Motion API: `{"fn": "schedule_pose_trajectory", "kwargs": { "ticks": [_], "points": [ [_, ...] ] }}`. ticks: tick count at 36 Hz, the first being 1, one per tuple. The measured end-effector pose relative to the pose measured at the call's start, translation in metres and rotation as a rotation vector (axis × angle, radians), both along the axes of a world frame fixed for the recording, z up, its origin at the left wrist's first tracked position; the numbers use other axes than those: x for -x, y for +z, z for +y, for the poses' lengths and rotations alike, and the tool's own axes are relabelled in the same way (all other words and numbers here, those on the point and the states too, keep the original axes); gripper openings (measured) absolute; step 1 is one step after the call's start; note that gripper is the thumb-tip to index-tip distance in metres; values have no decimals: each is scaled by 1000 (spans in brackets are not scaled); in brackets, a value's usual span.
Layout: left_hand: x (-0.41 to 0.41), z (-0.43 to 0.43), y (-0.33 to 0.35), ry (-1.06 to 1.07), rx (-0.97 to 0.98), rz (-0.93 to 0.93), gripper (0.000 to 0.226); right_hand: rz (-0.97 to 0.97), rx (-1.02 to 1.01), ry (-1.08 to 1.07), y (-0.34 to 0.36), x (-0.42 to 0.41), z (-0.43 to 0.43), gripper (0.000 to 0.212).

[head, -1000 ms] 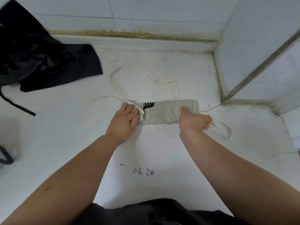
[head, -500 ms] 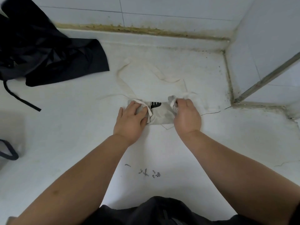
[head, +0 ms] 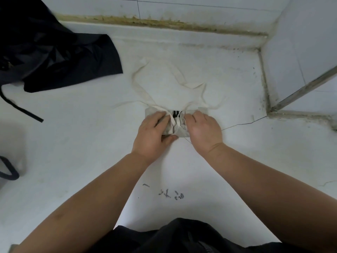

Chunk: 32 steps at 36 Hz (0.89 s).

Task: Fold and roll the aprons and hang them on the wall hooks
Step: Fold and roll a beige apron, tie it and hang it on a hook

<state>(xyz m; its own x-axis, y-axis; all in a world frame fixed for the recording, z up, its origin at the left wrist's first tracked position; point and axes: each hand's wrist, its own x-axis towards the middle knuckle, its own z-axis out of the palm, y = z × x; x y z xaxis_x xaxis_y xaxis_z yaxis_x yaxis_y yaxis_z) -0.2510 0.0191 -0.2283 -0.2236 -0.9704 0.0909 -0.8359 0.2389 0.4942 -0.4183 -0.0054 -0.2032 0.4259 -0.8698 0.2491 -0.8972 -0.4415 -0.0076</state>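
Lying at the middle of the white surface [head: 87, 147], the folded cream apron [head: 178, 132] sits under both hands. The left hand [head: 155, 133] has its grip pinching the left end, thumb at the near edge. The right hand [head: 203, 131] curls its grip over the bunched right end. The apron's straps [head: 139, 84] trail far; a black apron [head: 73, 64] lies far left.

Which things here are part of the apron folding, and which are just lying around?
In the job: beige apron, its straps, left hand, right hand, black cloth heap, probably another apron.
Lying about: dark loop at left edge, pen marks.
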Motion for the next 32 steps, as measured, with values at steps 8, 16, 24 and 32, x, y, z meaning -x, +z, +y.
{"fn": "schedule_pose_trajectory", "kwargs": {
  "ticks": [8, 16, 24, 32],
  "points": [
    [-2, 1, 12, 14, 151, 53, 33, -28, -157, -73, -4, -3, -2, 38],
    [9, -1, 0, -162, 203, -112, 38, 1, -473, -80, 2, 7, -4, 43],
    [19, -1, 18, -98, -16, 109, 41, -276, -674, -19, 22, 3, -3, 36],
    [24, -6, 42, 141, -265, 398, 6, -711, -1034, -252, 35, 1, -27, 35]
  ]
}}
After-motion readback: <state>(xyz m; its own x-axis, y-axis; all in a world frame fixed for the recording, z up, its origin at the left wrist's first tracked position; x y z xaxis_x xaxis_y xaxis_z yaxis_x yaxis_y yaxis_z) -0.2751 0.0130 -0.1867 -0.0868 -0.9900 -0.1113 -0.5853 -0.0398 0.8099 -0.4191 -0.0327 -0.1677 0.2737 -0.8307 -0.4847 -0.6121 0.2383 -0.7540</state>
